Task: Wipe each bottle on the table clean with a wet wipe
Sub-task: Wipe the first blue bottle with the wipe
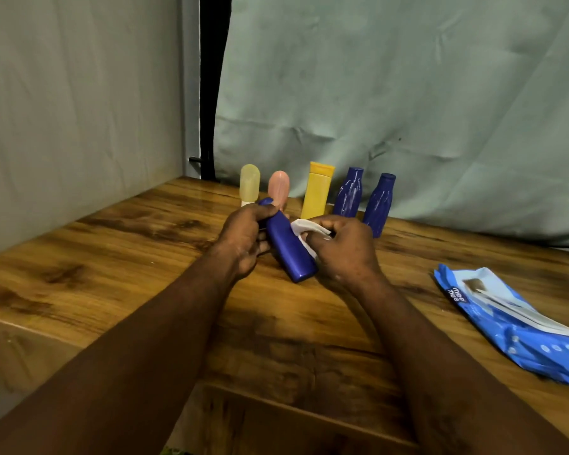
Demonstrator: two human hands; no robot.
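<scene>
The blue bottle [289, 252] was a smooth, glossy, flat-sided flask of deep blue, with no label showing. It was held tilted over the middle of the desk [112, 257], cap end raised and pointing away to the left, flat base low and toward the camera. Whether the base touched the wood could not be told. A white wet wipe [301, 226] lay bunched against its upper right side.

The left hand [243, 238] reached in from the lower left on an outstretched forearm. Its grip was curled round the bottle's cap end, thumb on top and fingers beneath. The right hand [345, 247] came from the lower right, its back to the camera. Its grip pinched the wipe in bent fingers and pressed it to the bottle's body.

Behind the hands, five containers stood upright in a row near the desk's far edge: a pale yellow bottle [249, 183], a pink bottle [279, 185] partly hidden by the held bottle's cap, a yellow tube [317, 192], and two ribbed dark blue bottles [349, 192] [379, 205]. No writing on them could be read.

Well apart on the right lay a blue wipes pack [506, 320], flat on the desk, marked "mee mee" in white letters. A pale green cloth [408, 93] hung behind.
</scene>
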